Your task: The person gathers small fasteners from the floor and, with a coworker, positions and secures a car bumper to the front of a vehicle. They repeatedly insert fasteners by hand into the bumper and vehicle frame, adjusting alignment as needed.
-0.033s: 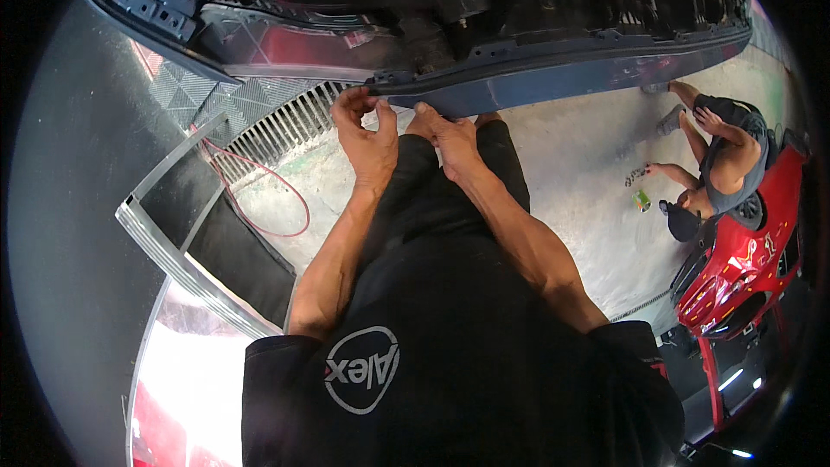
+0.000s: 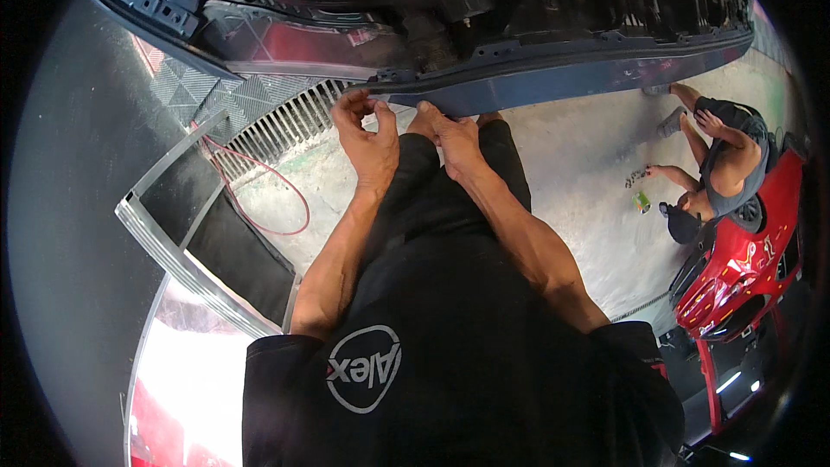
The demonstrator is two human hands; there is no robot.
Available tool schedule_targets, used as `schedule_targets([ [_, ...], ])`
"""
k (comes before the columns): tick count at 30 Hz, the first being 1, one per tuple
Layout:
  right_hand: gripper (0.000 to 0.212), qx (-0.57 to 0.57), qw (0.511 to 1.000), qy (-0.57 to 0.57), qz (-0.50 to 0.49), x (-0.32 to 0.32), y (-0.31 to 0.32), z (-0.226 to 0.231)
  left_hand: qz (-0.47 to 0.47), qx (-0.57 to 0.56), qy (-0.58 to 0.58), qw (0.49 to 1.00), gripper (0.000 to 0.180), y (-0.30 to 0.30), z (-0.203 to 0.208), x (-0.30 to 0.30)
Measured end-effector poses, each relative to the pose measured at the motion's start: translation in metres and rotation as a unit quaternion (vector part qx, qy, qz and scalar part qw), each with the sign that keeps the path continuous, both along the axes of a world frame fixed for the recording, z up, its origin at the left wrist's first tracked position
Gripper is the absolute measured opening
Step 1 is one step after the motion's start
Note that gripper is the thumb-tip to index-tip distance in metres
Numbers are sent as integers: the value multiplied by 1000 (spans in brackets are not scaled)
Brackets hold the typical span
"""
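Observation:
A large dark blue-grey car bumper [image 2: 553,85] stretches across the top, its hollow black inner side facing me. My left hand [image 2: 367,138] is at the near edge of the bumper, left of centre, with fingers curled and the thumb raised close to them. Just right of it, my right hand [image 2: 451,140] is closed, its thumb pressed toward the forefinger beside the same edge. Whatever lies in the fingertips of either hand is too small or hidden to make out. My knees in black shorts [image 2: 406,177] are just below the hands.
A metal frame [image 2: 186,268] stands at left, near a red hose [image 2: 298,220] and a floor grate [image 2: 281,125]. On the right another person [image 2: 731,156] bends low beside a red car [image 2: 743,268], one hand near small items and a green-yellow packet [image 2: 641,201] on the floor.

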State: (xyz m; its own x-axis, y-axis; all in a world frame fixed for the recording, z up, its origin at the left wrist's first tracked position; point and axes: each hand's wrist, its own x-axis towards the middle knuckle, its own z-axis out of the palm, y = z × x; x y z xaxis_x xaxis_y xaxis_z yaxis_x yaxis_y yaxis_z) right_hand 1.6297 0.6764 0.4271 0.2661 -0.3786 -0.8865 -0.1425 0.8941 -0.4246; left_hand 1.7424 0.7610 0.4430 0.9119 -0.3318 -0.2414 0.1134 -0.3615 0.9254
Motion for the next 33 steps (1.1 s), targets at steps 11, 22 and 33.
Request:
schedule_targets([
  [11, 44, -29, 999, -11, -8, 9, -4, 1, -103, 110, -86, 985, 25, -23, 3, 19],
  [22, 32, -7, 999, -26, -30, 4, -1, -13, -178, 142, -183, 956, 12, -30, -7, 21],
  [33, 59, -64, 997, 9, -37, 0, 8, -36, -219, 174, -194, 940, 19, -30, 0, 18],
])
